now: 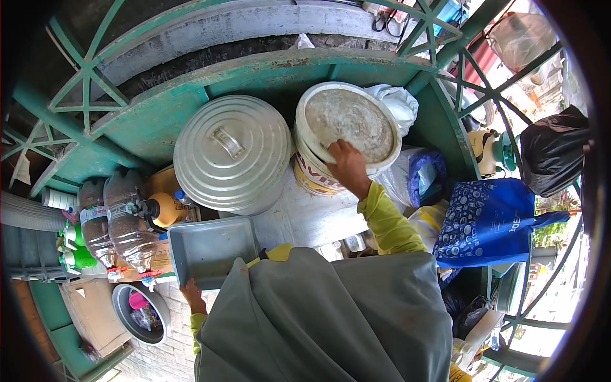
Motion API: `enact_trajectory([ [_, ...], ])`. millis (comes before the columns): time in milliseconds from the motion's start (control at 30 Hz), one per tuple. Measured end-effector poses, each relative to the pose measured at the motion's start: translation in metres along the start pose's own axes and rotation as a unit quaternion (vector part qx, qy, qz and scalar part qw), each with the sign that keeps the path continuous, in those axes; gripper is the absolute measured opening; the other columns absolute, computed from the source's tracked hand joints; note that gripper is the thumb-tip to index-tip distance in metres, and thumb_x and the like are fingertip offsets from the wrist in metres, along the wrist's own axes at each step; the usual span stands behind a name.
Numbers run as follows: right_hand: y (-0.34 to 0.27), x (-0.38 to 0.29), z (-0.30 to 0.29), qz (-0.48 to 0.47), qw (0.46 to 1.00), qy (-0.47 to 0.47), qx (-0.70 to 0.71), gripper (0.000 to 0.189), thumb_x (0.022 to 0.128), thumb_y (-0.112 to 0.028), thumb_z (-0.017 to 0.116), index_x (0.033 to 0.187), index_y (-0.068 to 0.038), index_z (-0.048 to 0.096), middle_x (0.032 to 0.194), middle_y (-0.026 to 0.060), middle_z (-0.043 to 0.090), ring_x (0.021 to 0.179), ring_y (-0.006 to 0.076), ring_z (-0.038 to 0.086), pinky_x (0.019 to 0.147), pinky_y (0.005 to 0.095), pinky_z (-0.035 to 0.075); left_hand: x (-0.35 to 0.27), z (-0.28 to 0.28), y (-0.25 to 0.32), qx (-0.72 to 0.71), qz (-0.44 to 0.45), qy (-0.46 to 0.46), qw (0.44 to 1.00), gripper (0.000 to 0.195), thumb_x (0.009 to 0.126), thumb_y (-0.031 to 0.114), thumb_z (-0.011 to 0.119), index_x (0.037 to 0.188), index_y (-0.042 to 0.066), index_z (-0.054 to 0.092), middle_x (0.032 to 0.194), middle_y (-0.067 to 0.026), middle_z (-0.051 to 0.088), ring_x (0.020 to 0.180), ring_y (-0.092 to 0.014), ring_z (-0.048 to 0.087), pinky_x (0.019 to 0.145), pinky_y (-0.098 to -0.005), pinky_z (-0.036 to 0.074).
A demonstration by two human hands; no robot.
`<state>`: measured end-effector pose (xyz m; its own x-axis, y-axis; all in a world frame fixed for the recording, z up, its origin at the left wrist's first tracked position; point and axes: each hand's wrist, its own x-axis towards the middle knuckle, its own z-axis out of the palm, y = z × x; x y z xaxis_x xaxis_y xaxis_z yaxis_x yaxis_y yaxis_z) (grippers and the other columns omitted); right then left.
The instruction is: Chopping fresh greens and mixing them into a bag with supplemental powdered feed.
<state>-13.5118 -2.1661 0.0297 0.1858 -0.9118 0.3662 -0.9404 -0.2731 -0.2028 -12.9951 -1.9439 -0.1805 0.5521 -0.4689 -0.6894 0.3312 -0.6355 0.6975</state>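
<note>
My right hand (350, 164) grips the near rim of a round, stained white lid (351, 119), fingers curled over its edge. Beneath the lid stands a white plastic pail (305, 176) with red and yellow print; the pail's inside is hidden. Low on the left, my left hand (193, 295) holds the near corner of a rectangular grey plastic tray (210, 248). Nothing shows inside the tray. Beside the pail sits a large aluminium pot with a ridged, handled lid (231, 150). Pot and pail rest on a metal tabletop (305, 215).
Upturned large plastic bottles (126, 215), a sprayer bottle (169, 210) and green bottles (79, 243) stand left. A grey tub (143, 313) is on the paved floor. To the right hangs a blue bag (487, 224). Green metal railing (267, 62) curves around the far side.
</note>
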Motion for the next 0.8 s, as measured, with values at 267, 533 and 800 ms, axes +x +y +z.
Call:
enact_trajectory([
  [267, 0.091, 0.073, -0.154, 0.009, 0.979, 0.173, -0.109, 0.025, 0.072, -0.019, 0.063, 0.091, -0.004, 0.057, 0.083, 0.0158, 0.056, 0.075, 0.0350, 0.055, 0.062, 0.0394, 0.044, -0.050, 0.037, 0.084, -0.023, 0.184, -0.078, 0.980, 0.061, 0.083, 0.025, 0.053, 0.133, 0.015, 0.020, 0.137, -0.0192, 0.020, 0.123, -0.025, 0.029, 0.098, -0.0431, 0.023],
  [533, 0.178, 0.003, -0.157, 0.237, 0.926, 0.286, -0.068, 0.034, 0.079, -0.024, 0.059, 0.099, 0.003, 0.054, 0.090, 0.0211, 0.058, 0.080, 0.0349, 0.058, 0.069, 0.0373, 0.044, -0.094, 0.097, 0.139, 0.094, 0.361, -0.083, 0.924, 0.042, 0.089, 0.015, 0.043, 0.128, 0.006, 0.029, 0.122, -0.0153, 0.045, 0.110, -0.024, 0.046, 0.092, -0.0341, 0.035],
  [800, 0.221, -0.082, -0.106, 0.352, 0.863, 0.340, 0.128, 0.028, 0.083, -0.016, 0.057, 0.102, 0.004, 0.051, 0.081, 0.0104, 0.057, 0.074, 0.0125, 0.050, 0.068, 0.0253, 0.042, -0.205, 0.283, 0.224, 0.105, 0.420, -0.406, 0.805, 0.031, 0.085, 0.000, 0.044, 0.116, 0.001, 0.042, 0.108, -0.0135, 0.055, 0.101, -0.019, 0.052, 0.089, -0.0290, 0.038],
])
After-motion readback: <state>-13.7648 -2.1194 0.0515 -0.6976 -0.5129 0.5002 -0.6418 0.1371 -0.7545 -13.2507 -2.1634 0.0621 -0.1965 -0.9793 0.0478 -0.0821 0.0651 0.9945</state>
